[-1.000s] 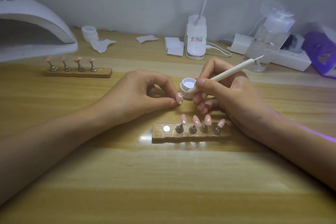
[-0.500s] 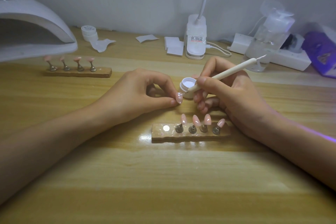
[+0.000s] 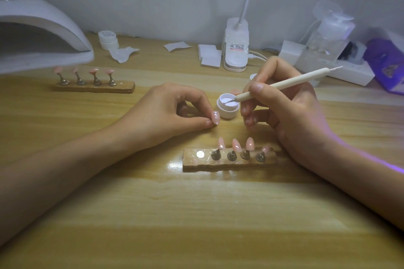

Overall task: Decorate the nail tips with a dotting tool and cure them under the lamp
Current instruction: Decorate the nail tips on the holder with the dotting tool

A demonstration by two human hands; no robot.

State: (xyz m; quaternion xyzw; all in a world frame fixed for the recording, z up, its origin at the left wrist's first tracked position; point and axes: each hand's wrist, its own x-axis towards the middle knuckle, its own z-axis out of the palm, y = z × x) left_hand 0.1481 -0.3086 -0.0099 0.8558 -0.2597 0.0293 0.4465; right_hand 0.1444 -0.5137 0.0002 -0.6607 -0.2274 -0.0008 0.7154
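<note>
**A:** Where is the dotting tool?

**B:** In the right hand (image 3: 290,111). Its grip is closed round the white shaft of the dotting tool (image 3: 282,84), with thumb and forefinger near the lower end. The lower metal point dips into the open white gel pot (image 3: 228,108), which stands on the desk (image 3: 196,214) between the two hands. The upper end also has a metal point, aimed toward the white power strip (image 3: 349,72).

**A:** And the other hand?

**B:** The left hand (image 3: 170,113) rests on the desk. Its grip pinches a single pink nail tip (image 3: 215,117) between thumb and forefinger, just beside the pot. A few white dots show on that tip.

**A:** The rest of the tips?

**B:** Four pink ones stand on metal pegs in the near holder (image 3: 229,164), just in front of the hands. A bare silver disc (image 3: 200,154) sits at its left end. The far holder (image 3: 94,87) carries four more and lies near the front edge of the white curing lamp (image 3: 43,35), at the left.

**A:** Any writing you can read?

**B:** None. A closed white jar (image 3: 108,39) beside the curing lamp has a script word on its lid, but it is too blurred to make out. The desk lamp base (image 3: 235,47) at the back wall bears a red-and-white label — the print is too small. A clear pump bottle (image 3: 328,39) stands by the power strip.
</note>
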